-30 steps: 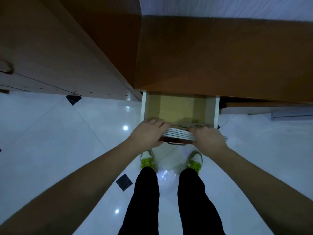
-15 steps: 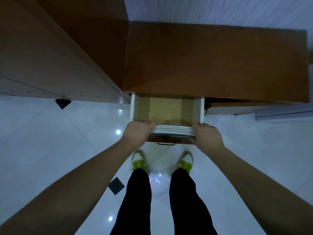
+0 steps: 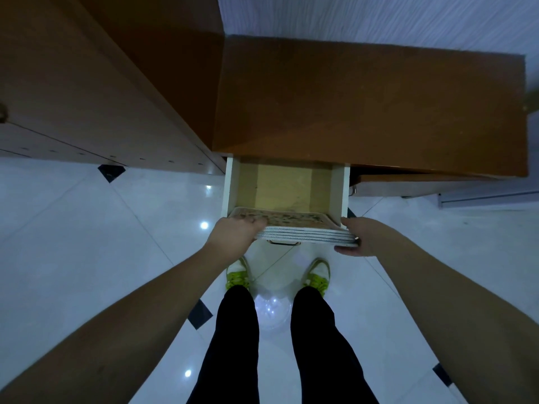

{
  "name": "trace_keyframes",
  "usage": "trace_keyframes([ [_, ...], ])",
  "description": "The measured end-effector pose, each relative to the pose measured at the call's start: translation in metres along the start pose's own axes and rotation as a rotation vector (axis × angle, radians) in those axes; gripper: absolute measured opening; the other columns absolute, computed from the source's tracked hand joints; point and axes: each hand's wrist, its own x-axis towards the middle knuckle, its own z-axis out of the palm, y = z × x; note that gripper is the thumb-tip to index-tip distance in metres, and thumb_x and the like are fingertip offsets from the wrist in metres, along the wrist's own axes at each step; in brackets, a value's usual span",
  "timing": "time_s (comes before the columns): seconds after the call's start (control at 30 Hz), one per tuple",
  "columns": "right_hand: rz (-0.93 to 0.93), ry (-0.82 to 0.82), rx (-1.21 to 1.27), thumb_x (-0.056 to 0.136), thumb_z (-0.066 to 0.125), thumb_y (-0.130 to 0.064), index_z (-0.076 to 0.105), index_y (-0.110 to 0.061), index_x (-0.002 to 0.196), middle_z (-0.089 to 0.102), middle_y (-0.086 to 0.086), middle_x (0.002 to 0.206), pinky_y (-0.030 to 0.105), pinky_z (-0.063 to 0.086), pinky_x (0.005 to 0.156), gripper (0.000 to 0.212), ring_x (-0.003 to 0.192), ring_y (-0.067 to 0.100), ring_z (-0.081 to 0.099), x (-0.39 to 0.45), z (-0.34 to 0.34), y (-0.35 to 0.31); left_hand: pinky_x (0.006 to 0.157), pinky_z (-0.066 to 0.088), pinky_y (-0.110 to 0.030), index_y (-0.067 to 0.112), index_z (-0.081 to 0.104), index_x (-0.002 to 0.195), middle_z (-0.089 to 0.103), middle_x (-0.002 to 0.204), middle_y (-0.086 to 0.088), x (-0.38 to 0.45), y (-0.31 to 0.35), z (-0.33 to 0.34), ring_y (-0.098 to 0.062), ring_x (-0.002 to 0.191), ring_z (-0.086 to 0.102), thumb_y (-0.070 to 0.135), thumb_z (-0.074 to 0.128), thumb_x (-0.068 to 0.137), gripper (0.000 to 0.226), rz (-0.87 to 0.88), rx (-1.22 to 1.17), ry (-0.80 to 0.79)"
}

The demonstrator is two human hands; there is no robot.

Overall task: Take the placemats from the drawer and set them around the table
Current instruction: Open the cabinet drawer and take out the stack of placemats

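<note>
With the left hand (image 3: 234, 235) and right hand (image 3: 360, 237) gripping opposite ends of the placemats (image 3: 303, 230), removal from the drawer (image 3: 287, 186) is underway; next, lift clear.

Drawer (image 3: 287, 188) open at frame centre, below cabinet top (image 3: 364, 106). Stack of placemats (image 3: 303, 233) at drawer's lower edge. Left hand (image 3: 233, 236) on stack's left end, right hand (image 3: 364, 239) on right end. Shoes (image 3: 237, 274) on floor (image 3: 87, 228) below.
</note>
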Motion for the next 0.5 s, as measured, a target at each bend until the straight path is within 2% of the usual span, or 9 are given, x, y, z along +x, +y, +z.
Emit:
trace_keyframes([
  [0.03,0.011,-0.011,-0.011,0.099,0.059,-0.025,0.056,0.0,0.103,0.061,0.016,0.094,0.042,0.056,0.091,0.026,0.091,0.027,0.063,0.006,-0.001,0.002,0.04,0.037,-0.02,0.023,0.069,0.097,0.065,0.065,0.004,-0.002,0.002,-0.002,-0.019,0.05,0.062,0.018,0.094,0.043,0.06,-0.007,-0.005,-0.007],
  [0.07,0.023,-0.014,-0.054,0.098,0.061,-0.023,0.057,0.001,0.113,0.063,0.016,0.095,0.039,0.058,0.082,0.029,0.085,0.025,0.065,0.013,-0.001,0.004,0.047,0.045,-0.024,0.024,0.068,0.104,0.069,0.077,0.003,-0.003,0.002,-0.006,-0.019,0.062,0.066,0.026,0.093,0.055,0.055,0.01,-0.026,-0.037],
  [0.13,0.038,0.004,-0.158,0.096,0.064,-0.021,0.058,0.002,0.123,0.064,0.014,0.094,0.033,0.056,0.067,0.037,0.077,0.021,0.064,0.023,-0.002,0.008,0.07,0.05,-0.029,0.027,0.061,0.124,0.07,0.108,0.004,-0.004,0.002,-0.014,-0.019,0.095,0.067,0.047,0.072,0.084,0.046,-0.032,-0.174,-0.062],
  [0.17,0.042,0.014,-0.194,0.095,0.064,-0.022,0.058,0.003,0.124,0.064,0.013,0.093,0.032,0.055,0.063,0.038,0.075,0.02,0.064,0.027,-0.003,0.01,0.075,0.049,-0.029,0.029,0.06,0.128,0.068,0.114,0.004,-0.007,0.002,-0.021,-0.019,0.102,0.064,0.057,0.061,0.09,0.047,-0.126,-0.327,-0.081],
  [0.27,0.038,0.024,-0.225,0.096,0.064,-0.023,0.06,0.002,0.119,0.063,0.012,0.09,0.03,0.053,0.058,0.034,0.073,0.019,0.062,0.029,-0.003,0.013,0.081,0.043,-0.031,0.02,0.067,0.122,0.067,0.111,-0.006,-0.012,0.002,-0.033,-0.023,0.1,0.06,0.06,0.03,0.101,0.059,-0.606,-0.973,0.037],
  [0.33,0.026,0.016,-0.213,0.096,0.064,-0.022,0.06,0.002,0.114,0.063,0.013,0.088,0.03,0.054,0.061,0.03,0.072,0.019,0.063,0.03,-0.003,0.014,0.083,0.043,-0.034,0.012,0.065,0.121,0.065,0.116,-0.012,-0.009,-0.01,-0.031,-0.027,0.1,0.058,0.053,0.027,0.104,0.058,-0.895,-1.181,0.15],
  [0.37,0.018,0.015,-0.211,0.096,0.064,-0.022,0.06,0.002,0.113,0.063,0.013,0.088,0.031,0.055,0.063,0.03,0.073,0.02,0.063,0.031,-0.003,0.015,0.086,0.047,-0.037,0.009,0.061,0.123,0.064,0.119,-0.015,-0.008,-0.016,-0.029,-0.03,0.103,0.058,0.051,0.03,0.104,0.056,-1.032,-1.258,0.154],
  [0.43,0.002,0.014,-0.213,0.096,0.064,-0.022,0.059,0.002,0.111,0.063,0.014,0.089,0.032,0.055,0.066,0.029,0.074,0.021,0.063,0.031,-0.003,0.017,0.079,0.053,-0.049,0.006,0.054,0.125,0.061,0.112,-0.018,-0.005,-0.025,-0.023,-0.035,0.103,0.059,0.048,0.037,0.104,0.051,-1.307,-1.576,0.079],
  [0.5,-0.025,0.017,-0.225,0.096,0.063,-0.021,0.058,0.003,0.108,0.062,0.014,0.085,0.032,0.054,0.068,0.027,0.073,0.022,0.062,0.031,-0.003,0.021,0.068,0.057,-0.051,0.004,0.05,0.121,0.06,0.104,-0.019,-0.005,-0.026,-0.022,-0.036,0.098,0.062,0.046,0.044,0.103,0.046,-1.405,-1.871,-0.102],
])
